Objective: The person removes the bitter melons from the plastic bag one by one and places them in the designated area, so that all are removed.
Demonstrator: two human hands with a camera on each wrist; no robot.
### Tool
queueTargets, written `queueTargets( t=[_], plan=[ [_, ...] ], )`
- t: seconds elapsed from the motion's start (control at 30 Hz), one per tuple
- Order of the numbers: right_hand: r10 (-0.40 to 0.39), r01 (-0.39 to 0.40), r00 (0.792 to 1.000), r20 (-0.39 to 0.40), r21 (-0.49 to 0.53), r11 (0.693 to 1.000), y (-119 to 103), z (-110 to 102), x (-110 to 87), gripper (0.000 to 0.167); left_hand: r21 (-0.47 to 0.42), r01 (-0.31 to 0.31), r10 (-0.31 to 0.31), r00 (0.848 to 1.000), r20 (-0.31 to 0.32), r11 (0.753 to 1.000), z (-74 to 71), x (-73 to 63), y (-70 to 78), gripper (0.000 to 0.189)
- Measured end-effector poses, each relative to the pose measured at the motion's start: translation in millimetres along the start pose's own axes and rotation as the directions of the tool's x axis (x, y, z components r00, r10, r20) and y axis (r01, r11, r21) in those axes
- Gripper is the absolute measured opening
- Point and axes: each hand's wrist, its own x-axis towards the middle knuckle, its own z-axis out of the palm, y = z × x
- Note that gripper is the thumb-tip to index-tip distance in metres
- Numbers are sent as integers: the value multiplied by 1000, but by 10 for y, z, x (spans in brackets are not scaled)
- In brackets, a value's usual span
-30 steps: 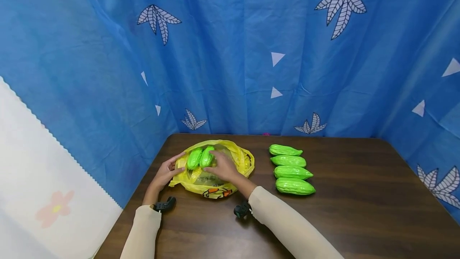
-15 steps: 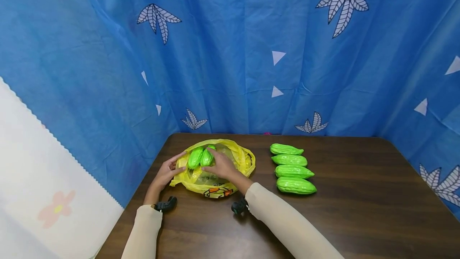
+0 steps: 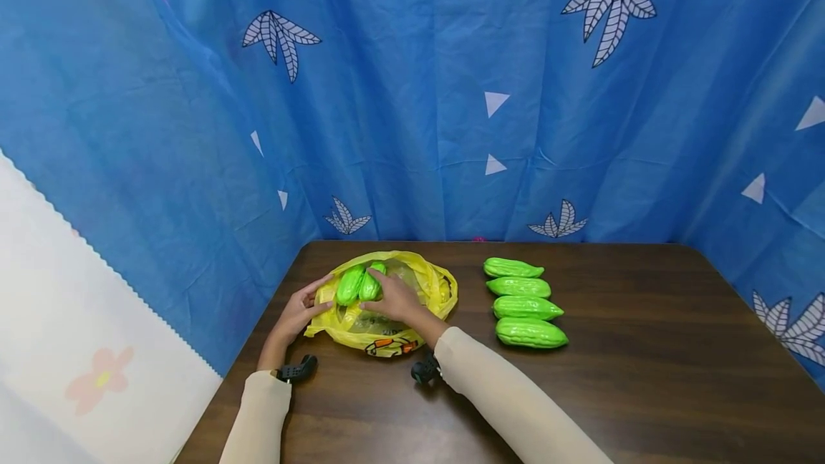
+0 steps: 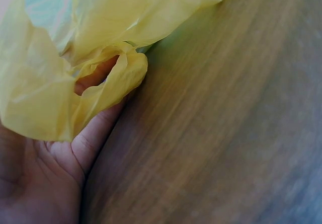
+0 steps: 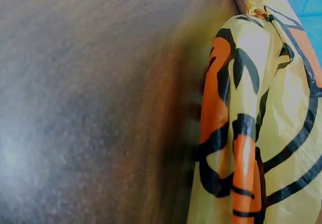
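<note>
A yellow plastic bag (image 3: 361,340) lies spread with its mouth facing up, left of the table's middle. Inside it are two bright green bitter melons, a left one (image 3: 350,285) and a right one (image 3: 370,286), side by side. My left hand (image 3: 298,315) holds the bag's left rim; in the left wrist view, folded yellow plastic (image 4: 118,83) hides part of the fingers. My right hand (image 3: 398,298) reaches over the bag and grips the right bitter melon between fingers and thumb. The right wrist view shows mostly the bag's printed side (image 5: 246,133).
Several bitter melons (image 3: 525,308) lie in a column on the dark wooden table (image 3: 644,349), right of the bag. Behind the table hangs a blue patterned curtain (image 3: 399,92). White cloth (image 3: 84,306) hangs at the left.
My right hand has shifted slightly left at the right bitter melon inside the bag. The left hand stays at the bag's rim. The column of bitter melons has not moved.
</note>
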Motion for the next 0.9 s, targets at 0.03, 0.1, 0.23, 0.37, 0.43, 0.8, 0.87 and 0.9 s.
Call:
queueTargets(
  t=[0.03,0.1,0.23,0.37,0.43,0.8,0.87,0.9],
  plan=[
    [6,-6,1000,2,-4,1000,-3,5,-1,85,-4,-1,1,1000,1,1000,2,-4,-4,64],
    [13,-13,1000,1,-10,1000,-9,14,0,85,-10,-7,7,1000,7,1000,7,-12,-7,64],
    [19,-20,1000,-16,-13,1000,-10,37,6,84,-11,-14,14,1000,7,1000,8,-16,-11,64],
    [38,-37,997,-73,20,999,-8,60,8,80,-2,-9,9,1000,3,1000,8,-17,-10,64],
    [44,-40,992,-119,33,999,-8,62,5,77,2,-6,6,1000,0,1000,8,-16,-12,64],
    [68,-65,976,-206,21,998,-59,48,-20,68,1,-35,35,999,8,999,4,-3,-17,63],
    [76,-76,973,-218,8,997,-69,68,-12,69,14,-31,30,1000,4,999,3,-3,-14,63],
    [80,-82,971,-224,-1,997,-73,76,-9,70,23,-30,30,1000,3,999,4,-2,-13,63]
  ],
)
